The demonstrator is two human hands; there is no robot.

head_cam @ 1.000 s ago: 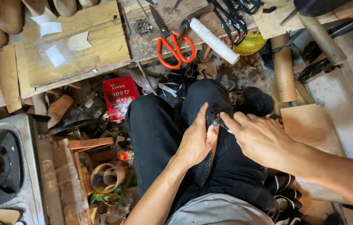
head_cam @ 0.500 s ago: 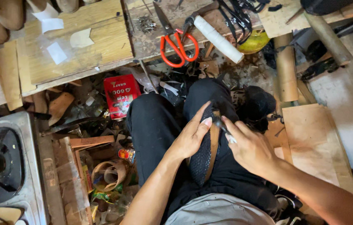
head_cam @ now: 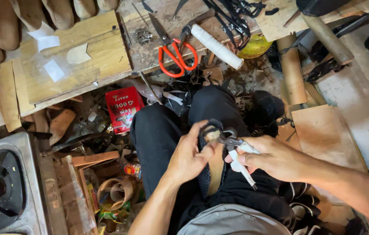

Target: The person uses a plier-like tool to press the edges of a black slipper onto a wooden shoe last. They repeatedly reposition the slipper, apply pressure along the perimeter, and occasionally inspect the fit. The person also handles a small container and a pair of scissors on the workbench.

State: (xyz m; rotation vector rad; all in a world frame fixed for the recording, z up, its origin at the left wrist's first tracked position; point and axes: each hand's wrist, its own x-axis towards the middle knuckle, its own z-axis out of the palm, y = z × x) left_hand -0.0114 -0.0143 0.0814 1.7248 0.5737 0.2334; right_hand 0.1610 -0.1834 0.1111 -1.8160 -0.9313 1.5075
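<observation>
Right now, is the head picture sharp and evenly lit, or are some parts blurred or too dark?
Head view: sharp on the left hand, right hand and pliers; soft daylight, no harsh glare; the dark shoe upper and black trousers lose detail in shadow; the red scissors stay crisp.

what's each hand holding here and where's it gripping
The left hand holds a dark shoe upper on the lap by its top edge. The right hand grips pliers by the white handles.
</observation>
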